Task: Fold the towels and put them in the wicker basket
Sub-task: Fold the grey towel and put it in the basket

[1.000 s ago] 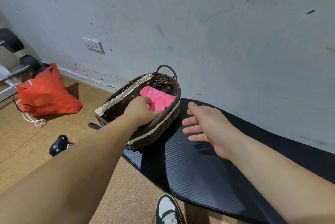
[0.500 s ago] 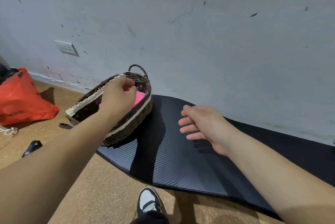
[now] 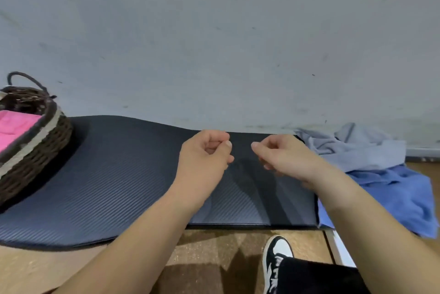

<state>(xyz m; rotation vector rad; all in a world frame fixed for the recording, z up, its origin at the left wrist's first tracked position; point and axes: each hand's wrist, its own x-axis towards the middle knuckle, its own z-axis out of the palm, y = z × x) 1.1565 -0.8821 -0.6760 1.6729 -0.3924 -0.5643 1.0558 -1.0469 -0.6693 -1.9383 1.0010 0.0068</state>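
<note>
Lying folded inside the wicker basket (image 3: 35,158), which stands on the left end of the black mat (image 3: 107,186), a pink towel (image 3: 16,127) shows at the picture's left edge, while a crumpled pale blue towel (image 3: 352,148) sits at the mat's far right corner against the wall (image 3: 214,44) and a darker blue towel (image 3: 392,193) lies rumpled on the floor (image 3: 202,246) just beside the mat's right edge. Both hands hover over the right half of the mat, near each other but apart: the left hand (image 3: 204,158) is curled into a loose fist round nothing, and the right hand (image 3: 283,158) has its fingers relaxed, half bent and empty. A black-and-white shoe (image 3: 277,253) rests on the floor before the mat's near edge.
</note>
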